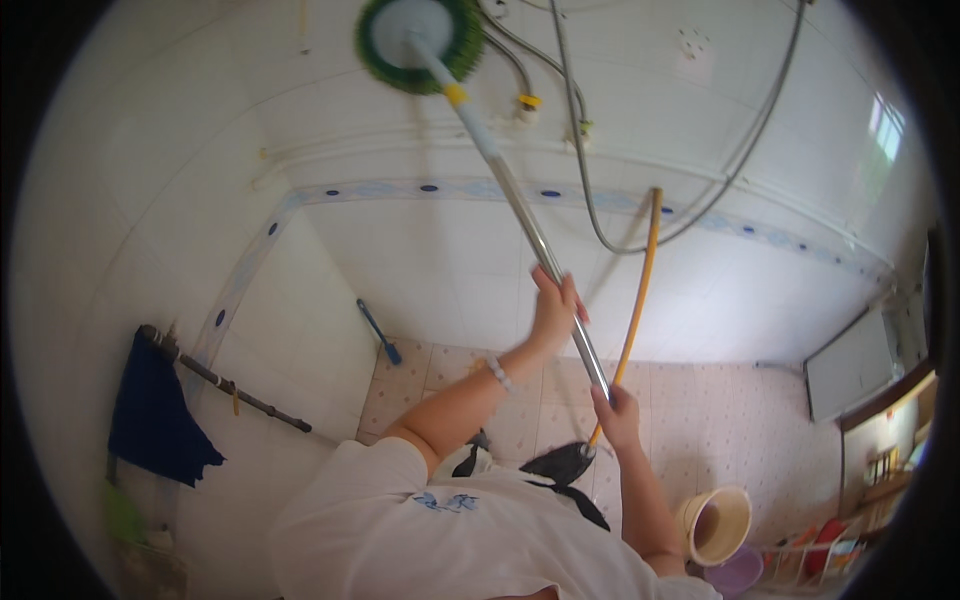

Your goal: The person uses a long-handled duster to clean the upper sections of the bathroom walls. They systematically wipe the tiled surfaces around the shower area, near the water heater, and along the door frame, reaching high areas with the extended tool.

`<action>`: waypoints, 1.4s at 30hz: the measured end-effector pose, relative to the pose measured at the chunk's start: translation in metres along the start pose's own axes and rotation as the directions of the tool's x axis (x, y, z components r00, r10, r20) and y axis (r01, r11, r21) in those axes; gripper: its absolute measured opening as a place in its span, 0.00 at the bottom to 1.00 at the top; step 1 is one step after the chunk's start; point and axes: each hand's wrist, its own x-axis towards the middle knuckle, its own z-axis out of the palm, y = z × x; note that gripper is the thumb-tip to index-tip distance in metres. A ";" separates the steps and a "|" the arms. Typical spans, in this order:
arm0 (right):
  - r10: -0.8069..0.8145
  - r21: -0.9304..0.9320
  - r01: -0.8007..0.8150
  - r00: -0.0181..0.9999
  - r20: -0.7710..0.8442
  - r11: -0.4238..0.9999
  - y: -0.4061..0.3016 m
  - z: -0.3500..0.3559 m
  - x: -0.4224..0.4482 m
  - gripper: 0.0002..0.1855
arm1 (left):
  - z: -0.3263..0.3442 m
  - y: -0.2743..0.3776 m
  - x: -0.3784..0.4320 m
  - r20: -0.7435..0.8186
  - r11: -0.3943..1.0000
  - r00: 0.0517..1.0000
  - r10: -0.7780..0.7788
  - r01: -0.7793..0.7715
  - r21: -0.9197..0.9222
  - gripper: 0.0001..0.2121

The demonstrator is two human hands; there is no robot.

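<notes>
A long-handled scrub brush slants across the view, its metal pole (525,214) rising to the upper left. The round brush head (420,37), with green bristles and a pale back, is up at the white tiled wall; whether its bristles touch the tiles I cannot tell. Around the middle of the pole my left hand (555,307) is closed, with a beaded bracelet (501,373) on the wrist. Lower down, my right hand (618,416) grips the pole's bottom end. Just behind that hand runs a yellow hose (637,315), down to the tiled floor (679,420).
Grey flexible hoses (592,217) hang along the wall near a valve (528,109). A blue brush (381,334) leans in the corner. On the left, a dark blue cloth (154,412) hangs from a pipe (232,382). A cream bucket (718,526) and a purple basin (735,571) stand lower right.
</notes>
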 end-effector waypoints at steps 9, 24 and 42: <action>-0.123 -0.082 0.122 0.992 -0.004 0.989 -0.045 0.024 0.021 0.27 | -0.031 0.022 0.023 -0.127 0.998 0.991 0.050 -0.054 -0.028 0.09; -0.094 0.228 0.049 0.977 0.192 0.972 0.026 0.033 -0.072 0.14 | -0.053 -0.017 -0.092 0.167 0.991 0.981 0.102 -0.085 -0.105 0.13; -0.482 0.481 0.304 0.822 0.305 0.823 -0.404 0.219 0.126 0.14 | -0.337 0.374 0.235 -0.099 0.807 0.810 0.578 -0.550 0.213 0.12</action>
